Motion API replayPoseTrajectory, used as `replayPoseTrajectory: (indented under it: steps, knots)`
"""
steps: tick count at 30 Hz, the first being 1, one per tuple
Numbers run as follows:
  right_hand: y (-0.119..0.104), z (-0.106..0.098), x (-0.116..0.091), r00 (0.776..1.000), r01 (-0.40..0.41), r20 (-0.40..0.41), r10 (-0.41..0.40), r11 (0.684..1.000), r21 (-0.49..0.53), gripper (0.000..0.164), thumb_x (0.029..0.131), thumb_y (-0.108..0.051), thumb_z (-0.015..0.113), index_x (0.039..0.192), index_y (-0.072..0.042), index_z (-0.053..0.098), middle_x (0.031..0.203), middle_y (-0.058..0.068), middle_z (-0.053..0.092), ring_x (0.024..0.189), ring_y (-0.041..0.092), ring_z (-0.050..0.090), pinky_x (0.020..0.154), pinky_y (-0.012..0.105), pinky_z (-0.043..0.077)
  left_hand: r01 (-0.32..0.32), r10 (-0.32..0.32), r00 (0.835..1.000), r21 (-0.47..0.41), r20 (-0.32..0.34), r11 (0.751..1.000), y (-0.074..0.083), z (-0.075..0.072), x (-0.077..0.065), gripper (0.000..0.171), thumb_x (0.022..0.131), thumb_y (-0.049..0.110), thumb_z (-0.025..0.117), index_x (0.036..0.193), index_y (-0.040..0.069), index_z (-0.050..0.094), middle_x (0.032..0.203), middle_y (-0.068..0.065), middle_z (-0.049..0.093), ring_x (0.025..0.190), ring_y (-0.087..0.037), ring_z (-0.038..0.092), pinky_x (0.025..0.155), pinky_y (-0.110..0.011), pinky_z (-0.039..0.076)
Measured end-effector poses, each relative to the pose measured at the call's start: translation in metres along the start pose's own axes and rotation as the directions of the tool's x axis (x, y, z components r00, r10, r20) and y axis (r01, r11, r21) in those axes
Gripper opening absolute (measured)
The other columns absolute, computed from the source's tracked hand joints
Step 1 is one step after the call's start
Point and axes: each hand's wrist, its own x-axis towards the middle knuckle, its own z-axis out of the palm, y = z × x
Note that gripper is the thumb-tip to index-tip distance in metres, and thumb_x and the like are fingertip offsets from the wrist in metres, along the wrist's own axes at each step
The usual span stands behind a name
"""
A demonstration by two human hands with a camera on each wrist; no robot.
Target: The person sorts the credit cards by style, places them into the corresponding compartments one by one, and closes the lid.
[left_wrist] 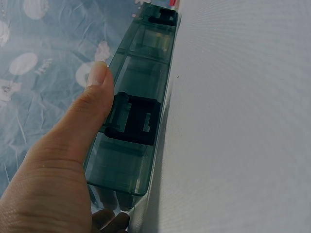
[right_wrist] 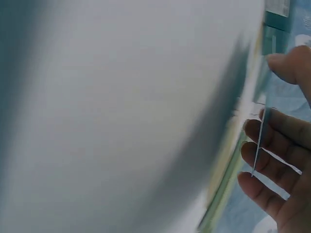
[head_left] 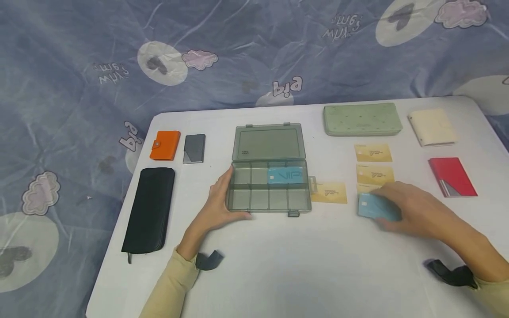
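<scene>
A translucent grey-green compartment box lies with its lid folded back behind it. My left hand grips its near left corner, thumb along the front wall and fingers at the left side. In the left wrist view, the thumb rests beside a dark latch. A blue VIP card lies in the box's back row, right of the middle. To the right, my right hand holds another blue card between thumb and fingers; the right wrist view shows this card edge-on.
Gold cards lie behind the held card, another gold card beside the box. At right are a green case, a cream wallet and a red card holder; at left, orange, grey and black wallets.
</scene>
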Motion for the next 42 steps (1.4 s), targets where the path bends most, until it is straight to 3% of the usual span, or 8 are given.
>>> replayPoseTrajectory:
  steps: [4,8,11,16,22,29,35,42]
  knots:
    - [-0.017,-0.011,0.031,0.989,0.098,-0.112,-0.096,0.995,0.010,0.065,0.055,-0.032,0.087,0.113,-0.014,0.064,0.100,-0.003,0.062,0.089,0.014,0.054,0.074,0.037,0.046,-0.001,0.001,1.000,0.001,-0.007,1.000,-0.002,-0.002,-0.001,0.129,0.056,0.061,0.080,0.151,0.019,0.004,0.155,0.000,0.014,0.139,-0.018,0.019,0.104,-0.050,0.019]
    - [-0.045,-0.016,0.075,0.945,0.283,-0.174,-0.278,0.959,0.001,0.059,0.062,-0.035,0.082,0.113,-0.012,0.063,0.099,-0.003,0.062,0.088,0.012,0.054,0.075,0.035,0.044,0.008,-0.008,1.000,-0.004,-0.011,1.000,-0.003,-0.002,-0.001,0.129,0.056,0.061,0.080,0.151,0.021,0.003,0.155,0.001,0.013,0.139,-0.018,0.019,0.105,-0.049,0.019]
    - [-0.065,-0.015,0.109,0.920,0.360,-0.171,-0.352,0.933,0.015,0.057,0.067,-0.038,0.078,0.115,-0.011,0.062,0.098,-0.004,0.062,0.087,0.012,0.054,0.076,0.034,0.043,0.010,-0.011,1.000,-0.012,-0.010,1.000,-0.004,-0.001,-0.001,0.129,0.056,0.060,0.080,0.151,0.021,0.003,0.155,0.002,0.013,0.138,-0.016,0.020,0.104,-0.048,0.020]
    - [-0.088,-0.006,0.150,0.920,0.383,-0.116,-0.374,0.922,0.065,0.056,0.073,-0.043,0.073,0.117,-0.011,0.061,0.104,-0.002,0.061,0.091,0.015,0.054,0.081,0.036,0.042,0.004,-0.004,1.000,-0.035,-0.006,0.999,-0.004,0.005,0.000,0.130,0.055,0.061,0.081,0.151,0.020,0.004,0.155,0.002,0.014,0.138,-0.015,0.021,0.103,-0.047,0.021]
    - [-0.092,0.010,0.171,0.916,0.400,-0.086,-0.393,0.911,0.101,0.056,0.074,-0.044,0.072,0.117,-0.009,0.062,0.110,0.000,0.059,0.100,0.019,0.051,0.087,0.037,0.041,-0.011,0.011,1.000,-0.025,-0.003,1.000,-0.002,0.004,0.002,0.131,0.054,0.059,0.082,0.151,0.018,0.004,0.155,-0.002,0.015,0.137,-0.016,0.022,0.101,-0.046,0.023]
    - [-0.088,0.016,0.175,0.897,0.438,-0.107,-0.428,0.894,0.091,0.058,0.076,-0.044,0.072,0.118,-0.006,0.061,0.113,0.003,0.057,0.101,0.019,0.050,0.086,0.037,0.042,-0.011,0.011,1.000,-0.010,-0.009,1.000,-0.001,0.000,0.002,0.131,0.054,0.060,0.081,0.151,0.019,0.004,0.155,-0.002,0.015,0.137,-0.018,0.023,0.102,-0.048,0.023]
    - [-0.069,0.013,0.151,0.887,0.445,-0.184,-0.423,0.889,0.103,0.052,0.077,-0.036,0.075,0.116,-0.005,0.062,0.115,0.006,0.057,0.105,0.021,0.050,0.090,0.038,0.040,-0.003,0.003,1.000,0.000,-0.006,1.000,-0.002,0.001,0.002,0.130,0.055,0.063,0.080,0.151,0.019,0.004,0.155,0.001,0.014,0.138,-0.017,0.022,0.102,-0.047,0.023]
    - [-0.036,0.009,0.102,0.967,0.249,-0.094,-0.237,0.956,0.152,0.046,0.072,-0.034,0.079,0.108,-0.012,0.061,0.101,-0.005,0.058,0.096,0.011,0.049,0.084,0.033,0.039,-0.006,0.006,1.000,0.009,-0.007,1.000,-0.001,0.000,0.001,0.129,0.056,0.063,0.079,0.151,0.019,0.004,0.155,0.001,0.012,0.139,-0.018,0.020,0.106,-0.049,0.020]
